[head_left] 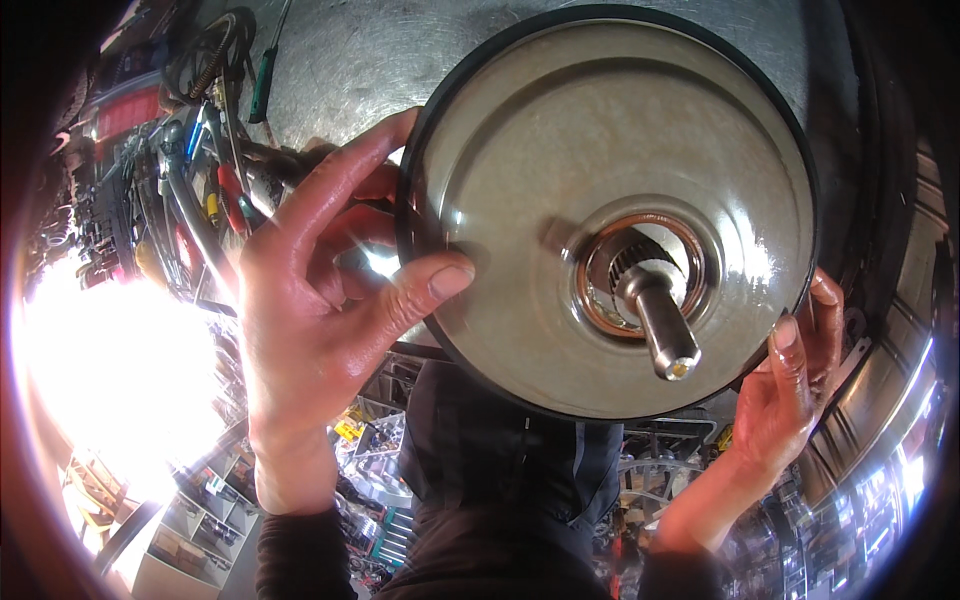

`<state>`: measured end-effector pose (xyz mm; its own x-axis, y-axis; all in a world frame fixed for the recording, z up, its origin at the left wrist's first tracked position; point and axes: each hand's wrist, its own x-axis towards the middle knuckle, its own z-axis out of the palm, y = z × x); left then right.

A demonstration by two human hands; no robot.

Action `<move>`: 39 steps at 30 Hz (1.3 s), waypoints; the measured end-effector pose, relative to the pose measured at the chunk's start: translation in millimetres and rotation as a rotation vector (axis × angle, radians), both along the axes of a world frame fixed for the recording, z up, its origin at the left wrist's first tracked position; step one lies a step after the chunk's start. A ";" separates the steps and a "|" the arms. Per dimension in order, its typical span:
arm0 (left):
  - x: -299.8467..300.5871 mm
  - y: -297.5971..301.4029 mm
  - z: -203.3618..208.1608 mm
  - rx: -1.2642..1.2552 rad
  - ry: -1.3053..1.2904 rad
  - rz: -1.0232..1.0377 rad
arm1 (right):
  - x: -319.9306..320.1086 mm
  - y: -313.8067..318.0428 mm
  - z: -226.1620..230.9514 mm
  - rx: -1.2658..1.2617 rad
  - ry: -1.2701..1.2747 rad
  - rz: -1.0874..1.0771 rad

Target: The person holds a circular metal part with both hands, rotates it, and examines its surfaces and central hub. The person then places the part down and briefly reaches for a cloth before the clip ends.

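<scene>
Now, your left hand (pixel 310 310) pinches the big round disc (pixel 520 170) by its dark edge, thumb on its face. Your right hand (pixel 783 395) grips its lower right edge. The disc is between your hands, a metal rod (pixel 662 325) poking from its hole.

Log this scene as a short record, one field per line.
Left hand: gripping the left edge of a large, round beige disc with a black rim, thumb on its face
Right hand: at the disc's lower-right rim
Disc's opening: splined, silver metal shaft protruding
Surface beyond: scratched grey metal bench top
Upper left: thin green-handled tool
</scene>
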<state>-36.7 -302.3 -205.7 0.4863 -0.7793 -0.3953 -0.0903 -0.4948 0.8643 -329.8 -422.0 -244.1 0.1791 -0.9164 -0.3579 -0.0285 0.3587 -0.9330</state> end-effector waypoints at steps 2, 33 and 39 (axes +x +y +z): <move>-0.6 -0.4 0.9 -0.001 -0.002 0.003 | 0.6 -0.4 -0.2 0.007 -0.020 0.021; -0.7 -0.9 -1.9 0.018 -0.070 -0.045 | 7.0 -7.4 4.8 0.024 0.071 0.018; 0.9 0.1 -0.3 0.019 -0.043 -0.050 | 12.2 -6.4 6.7 0.064 0.012 0.017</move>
<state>-35.8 -302.1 -206.0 0.4637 -0.7956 -0.3898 -0.1522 -0.5049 0.8496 -317.6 -428.4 -237.4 0.1898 -0.8885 -0.4177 -0.0458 0.4170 -0.9078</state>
